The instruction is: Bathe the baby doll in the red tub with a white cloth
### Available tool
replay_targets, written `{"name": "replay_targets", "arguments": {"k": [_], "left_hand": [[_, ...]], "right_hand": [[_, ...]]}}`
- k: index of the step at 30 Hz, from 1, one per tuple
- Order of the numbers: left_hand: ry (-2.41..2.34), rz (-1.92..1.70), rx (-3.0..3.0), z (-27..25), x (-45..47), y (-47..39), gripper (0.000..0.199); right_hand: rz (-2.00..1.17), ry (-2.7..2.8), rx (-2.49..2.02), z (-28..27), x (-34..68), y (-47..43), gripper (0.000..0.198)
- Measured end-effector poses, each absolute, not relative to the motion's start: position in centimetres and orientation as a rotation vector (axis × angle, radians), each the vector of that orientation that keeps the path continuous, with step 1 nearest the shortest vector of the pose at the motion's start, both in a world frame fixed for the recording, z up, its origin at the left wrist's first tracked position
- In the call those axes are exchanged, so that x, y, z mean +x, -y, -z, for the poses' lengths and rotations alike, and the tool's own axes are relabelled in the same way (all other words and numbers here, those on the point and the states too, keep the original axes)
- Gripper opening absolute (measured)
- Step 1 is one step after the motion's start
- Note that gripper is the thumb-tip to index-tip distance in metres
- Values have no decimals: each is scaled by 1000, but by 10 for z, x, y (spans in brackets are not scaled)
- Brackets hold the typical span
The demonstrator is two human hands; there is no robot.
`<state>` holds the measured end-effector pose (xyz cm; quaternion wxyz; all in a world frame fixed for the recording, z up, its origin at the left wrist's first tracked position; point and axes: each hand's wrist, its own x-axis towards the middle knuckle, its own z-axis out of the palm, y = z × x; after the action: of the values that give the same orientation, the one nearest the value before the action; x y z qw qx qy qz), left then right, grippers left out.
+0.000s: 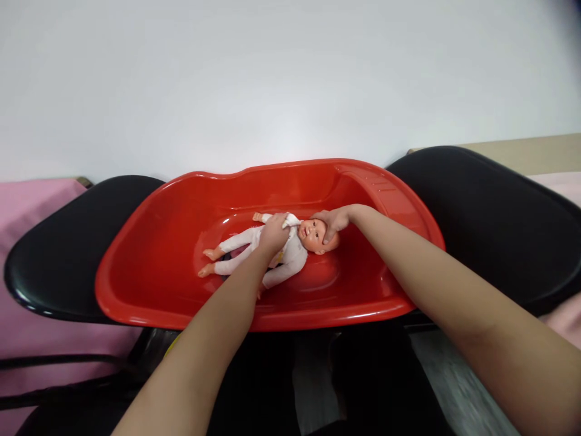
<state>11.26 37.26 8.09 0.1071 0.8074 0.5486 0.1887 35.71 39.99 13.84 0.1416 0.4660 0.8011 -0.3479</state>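
Note:
A baby doll (297,257) in a white suit lies on its back inside a red plastic tub (149,260), head to the right and bare feet to the left. My left hand (273,234) rests on the doll's chest and pinches the white cloth near its collar. My right hand (333,220) cups the top and back of the doll's head. Both forearms reach in over the tub's near rim.
The tub sits across two black chair seats, one at the left (59,254) and one at the right (490,218). Pink cloth (27,206) lies at the far left. A white wall fills the background. A dark floor area shows below the tub.

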Motion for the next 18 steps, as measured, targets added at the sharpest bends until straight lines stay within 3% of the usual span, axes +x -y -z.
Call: {"name": "replay_targets", "arguments": {"k": [6, 18], "left_hand": [[-1593, -173, 2425, -55, 109, -374, 49], [-1831, -126, 2163, -63, -21, -380, 52]], "right_hand": [[1020, -2326, 1337, -140, 358, -399, 110], [1131, -2288, 1372, -132, 361, -400, 116]]}}
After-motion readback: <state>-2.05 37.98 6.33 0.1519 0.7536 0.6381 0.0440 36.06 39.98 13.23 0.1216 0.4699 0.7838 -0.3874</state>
